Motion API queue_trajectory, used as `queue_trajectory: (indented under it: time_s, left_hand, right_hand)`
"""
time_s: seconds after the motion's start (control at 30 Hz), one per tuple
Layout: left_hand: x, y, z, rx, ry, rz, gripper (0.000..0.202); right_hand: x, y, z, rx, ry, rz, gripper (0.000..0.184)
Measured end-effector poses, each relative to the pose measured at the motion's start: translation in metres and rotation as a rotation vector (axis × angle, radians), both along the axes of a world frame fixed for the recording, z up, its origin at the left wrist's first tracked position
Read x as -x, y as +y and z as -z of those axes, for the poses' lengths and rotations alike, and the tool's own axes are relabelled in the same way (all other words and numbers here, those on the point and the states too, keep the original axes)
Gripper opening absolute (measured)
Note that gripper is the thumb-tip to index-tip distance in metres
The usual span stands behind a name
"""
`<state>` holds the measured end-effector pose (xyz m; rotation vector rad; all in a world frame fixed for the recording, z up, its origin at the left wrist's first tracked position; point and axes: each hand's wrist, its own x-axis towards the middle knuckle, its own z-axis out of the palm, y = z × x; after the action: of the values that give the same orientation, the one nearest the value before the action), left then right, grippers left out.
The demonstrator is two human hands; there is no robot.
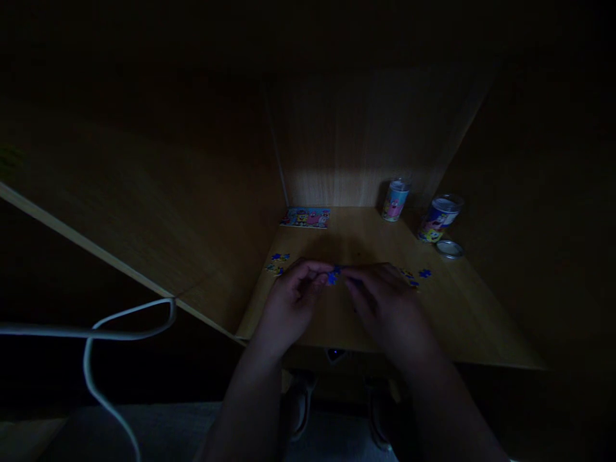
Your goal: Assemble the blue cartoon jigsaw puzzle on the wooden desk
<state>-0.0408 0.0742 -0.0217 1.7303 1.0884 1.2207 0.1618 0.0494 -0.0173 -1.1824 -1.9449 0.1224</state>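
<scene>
Above the wooden shelf (pixel 332 324), my left hand (pixel 296 295) pinches small blue jigsaw puzzle pieces (pixel 332 277) between thumb and fingers. My right hand (pixel 380 298) meets them from the other side, its thumb and fingertips closed at the edge of the blue pieces. Whether it grips a separate piece is too dark to tell. Loose puzzle pieces (pixel 278 258) in blue and yellow lie left of my left hand. More puzzle pieces (pixel 424 273) lie to the right, partly hidden behind my right hand.
A cartoon picture card (pixel 305 218) lies at the back left. Two printed cans, a slimmer can (pixel 395 200) and a wider can (pixel 437 219), stand at the back right, with a round lid (pixel 449 249) beside the wider one. A white cable (pixel 129 335) hangs at left. Wooden walls enclose the shelf.
</scene>
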Motion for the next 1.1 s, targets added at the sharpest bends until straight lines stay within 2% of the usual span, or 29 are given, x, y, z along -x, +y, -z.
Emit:
queue_trajectory:
  time_s: [0.13,0.4,0.53,0.67,0.83,1.1]
  left_hand:
    - [-0.005,-0.001,0.0,0.019,-0.062,0.013,0.019]
    - [-0.006,0.002,0.006,0.088,-0.117,0.02,0.007]
    - [-0.008,0.002,0.003,0.147,-0.2,0.079,0.014]
    - [-0.008,0.003,0.002,0.172,-0.22,0.064,0.023]
    - [-0.006,0.005,0.006,0.174,-0.254,0.033,0.022]
    - [-0.008,0.004,0.007,0.115,-0.141,0.049,0.009]
  right_hand:
    - [0.009,0.002,0.008,0.038,0.019,-0.022,0.017]
    - [0.011,0.003,0.007,0.032,0.058,0.006,0.016]
    - [0.01,0.002,0.007,0.031,0.107,0.072,0.017]
    - [0.007,0.001,0.005,0.056,0.152,0.097,0.019]
    - [0.008,0.003,0.006,0.068,0.123,0.038,0.016]
    - [0.007,0.008,0.013,0.065,0.075,0.037,0.016]
